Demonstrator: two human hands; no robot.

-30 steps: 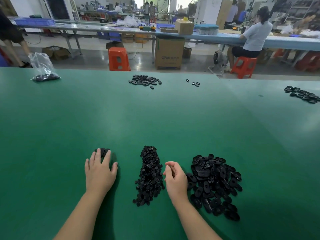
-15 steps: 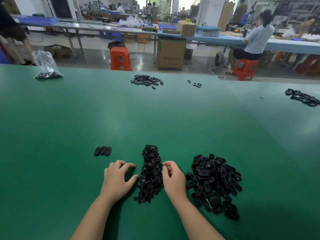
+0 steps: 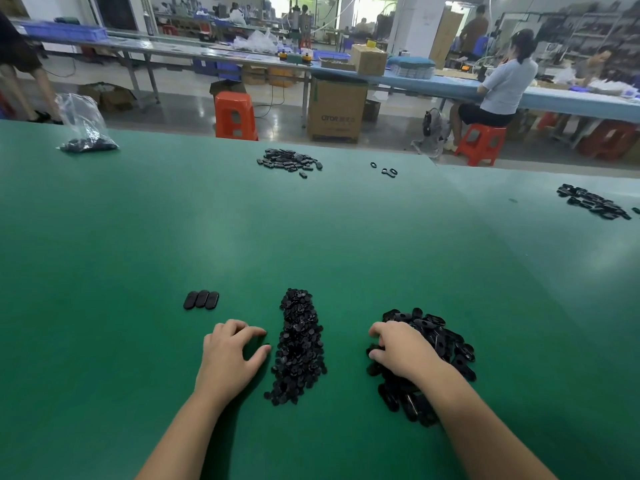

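Black plastic lies in two heaps on a green table (image 3: 311,237), low in the middle of the frame. The heap of larger oval pieces (image 3: 448,341), glossy and slotted, is seen at lower right. The right hand (image 3: 401,351) is laid on its left side with fingers curled into it; whether a piece is gripped cannot be told. The left hand (image 3: 230,355) is set just left of the narrow heap of small pieces (image 3: 301,344), fingers curled, any hold unclear. Three ovals (image 3: 201,299) are lined up side by side further left.
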